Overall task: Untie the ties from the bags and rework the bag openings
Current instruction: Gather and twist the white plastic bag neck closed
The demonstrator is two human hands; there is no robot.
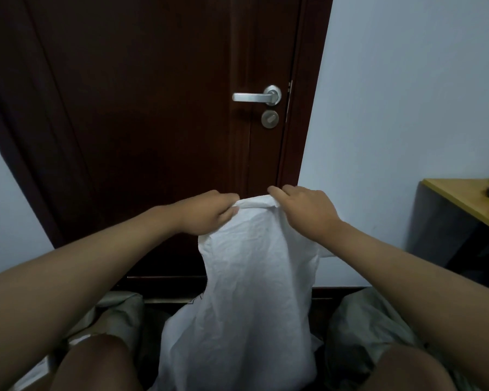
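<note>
A white crinkled bag [249, 292] hangs upright between my knees, held up by its top edge. My left hand [209, 213] pinches the left side of the bag's top with curled fingers. My right hand [302, 210] grips the right side of the same edge, fingers curled over it. The two hands are close together, a short strip of the bag's rim showing between them. No tie is visible on this bag.
A dark brown door [153, 122] with a silver lever handle [256, 96] stands straight ahead. Greyish crumpled bags lie at lower left [116, 314] and lower right [362, 325]. A yellow-topped table [460, 198] stands at the right by the pale wall.
</note>
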